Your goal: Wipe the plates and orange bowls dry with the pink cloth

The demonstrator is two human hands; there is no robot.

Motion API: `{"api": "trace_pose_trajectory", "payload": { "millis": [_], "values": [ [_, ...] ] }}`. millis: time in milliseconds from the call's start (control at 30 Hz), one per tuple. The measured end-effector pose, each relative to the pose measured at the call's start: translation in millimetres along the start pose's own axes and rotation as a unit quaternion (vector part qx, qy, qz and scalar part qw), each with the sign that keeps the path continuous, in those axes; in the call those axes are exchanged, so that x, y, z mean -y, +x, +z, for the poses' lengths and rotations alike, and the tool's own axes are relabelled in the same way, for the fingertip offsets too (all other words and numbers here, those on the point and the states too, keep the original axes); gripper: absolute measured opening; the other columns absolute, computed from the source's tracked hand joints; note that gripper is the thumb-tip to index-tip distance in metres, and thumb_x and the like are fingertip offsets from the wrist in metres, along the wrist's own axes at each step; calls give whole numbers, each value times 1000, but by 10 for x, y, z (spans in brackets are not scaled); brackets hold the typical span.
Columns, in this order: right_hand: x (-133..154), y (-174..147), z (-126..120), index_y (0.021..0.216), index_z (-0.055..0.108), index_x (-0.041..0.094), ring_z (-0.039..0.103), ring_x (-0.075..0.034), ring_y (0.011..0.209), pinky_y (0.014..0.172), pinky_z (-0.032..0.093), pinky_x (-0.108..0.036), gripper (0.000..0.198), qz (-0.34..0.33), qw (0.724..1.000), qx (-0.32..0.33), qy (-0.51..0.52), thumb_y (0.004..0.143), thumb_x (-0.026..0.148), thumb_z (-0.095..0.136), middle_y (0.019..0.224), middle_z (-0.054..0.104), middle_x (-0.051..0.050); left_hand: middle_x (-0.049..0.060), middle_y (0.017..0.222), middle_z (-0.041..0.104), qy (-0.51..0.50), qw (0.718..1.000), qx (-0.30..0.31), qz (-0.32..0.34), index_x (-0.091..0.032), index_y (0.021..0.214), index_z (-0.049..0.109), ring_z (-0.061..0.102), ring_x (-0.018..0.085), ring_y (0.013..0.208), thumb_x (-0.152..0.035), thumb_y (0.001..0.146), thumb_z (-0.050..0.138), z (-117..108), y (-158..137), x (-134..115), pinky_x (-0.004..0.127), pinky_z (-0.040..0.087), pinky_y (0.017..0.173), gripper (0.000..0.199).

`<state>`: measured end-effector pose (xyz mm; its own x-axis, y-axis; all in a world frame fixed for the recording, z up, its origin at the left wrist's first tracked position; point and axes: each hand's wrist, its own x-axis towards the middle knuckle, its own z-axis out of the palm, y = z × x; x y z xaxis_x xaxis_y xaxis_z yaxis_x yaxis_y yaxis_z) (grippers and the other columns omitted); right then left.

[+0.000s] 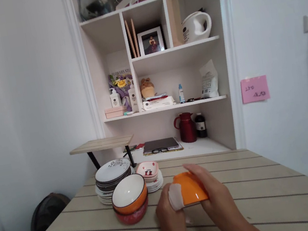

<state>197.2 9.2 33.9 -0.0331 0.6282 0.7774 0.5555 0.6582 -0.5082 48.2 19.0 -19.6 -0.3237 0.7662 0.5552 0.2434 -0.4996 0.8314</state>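
L hand (167, 210) pinches pale cloth (176, 197) against orange bowl (192, 188); R hand (218, 195) grips bowl's other side, tipped, over table (263, 203). Stacked bowls (131, 203) & plates (112, 173) to L.

The bowl (192, 188) is plain orange outside, the cloth (175, 197) pale grey, the tabletop (276, 213) beige, dark-striped.
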Motion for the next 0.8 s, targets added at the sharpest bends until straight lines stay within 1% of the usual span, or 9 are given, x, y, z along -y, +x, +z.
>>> {"api": "trace_pose_trajectory", "payload": {
  "millis": [100, 200, 367, 467, 567, 667, 800],
  "values": [
    [-29, -31, 20, 122, 63, 31, 60, -23, 121, 105, 46, -45, 74, 1, 999, 28, -23, 59, 1, 38, 130, 65, -1, 7, 108, 74, 13, 1000, 5, 11, -21, 109, 71, 68, 23, 101, 0, 62, 50, -7, 9, -1, 30, 50, 90, 56],
    [-61, -41, 49, 122, 64, 29, 61, -23, 120, 105, 46, -47, 73, 19, 999, 22, -22, 60, 1, 38, 129, 66, -2, 7, 106, 74, -7, 1000, 9, 3, -21, 106, 71, 67, 23, 100, -2, 63, 51, 3, 26, -26, 29, 51, 87, 51],
    [-53, -51, 93, 116, 69, 30, 62, -24, 119, 104, 47, -46, 67, 13, 999, -23, 36, 62, 2, 39, 125, 68, -3, 5, 99, 75, -34, 997, -16, -71, -21, 100, 70, 69, 23, 93, -8, 57, 59, 44, 38, -109, 26, 53, 78, 46],
    [-17, -61, 107, 114, 70, 31, 61, -24, 120, 105, 45, -47, 64, 15, 996, -39, 76, 65, 3, 40, 125, 68, -2, 5, 94, 74, -92, 991, -17, -99, -20, 96, 68, 69, 23, 86, -11, 54, 61, 66, 38, -181, 26, 55, 70, 43],
    [30, -61, 111, 114, 71, 31, 60, -23, 121, 108, 42, -46, 62, 29, 990, -45, 129, 66, 5, 42, 125, 69, -2, 5, 89, 74, -181, 977, -27, -107, -19, 94, 66, 70, 23, 80, -19, 57, 65, 87, 45, -221, 29, 57, 68, 37],
    [77, -58, 101, 112, 72, 30, 60, -23, 122, 108, 42, -44, 59, 69, 978, -46, 193, 65, 7, 43, 124, 70, -3, 5, 83, 73, -219, 968, -32, -115, -19, 93, 67, 71, 25, 79, -30, 59, 71, 117, 74, -200, 34, 58, 71, 36],
    [166, -76, 70, 111, 72, 28, 60, -24, 119, 106, 43, -42, 50, 158, 950, -51, 266, 71, 13, 47, 124, 69, -4, 9, 85, 75, -183, 971, -83, -130, -20, 84, 72, 71, 31, 85, -42, 59, 74, 184, 121, -135, 38, 58, 75, 34]
  ]
}}
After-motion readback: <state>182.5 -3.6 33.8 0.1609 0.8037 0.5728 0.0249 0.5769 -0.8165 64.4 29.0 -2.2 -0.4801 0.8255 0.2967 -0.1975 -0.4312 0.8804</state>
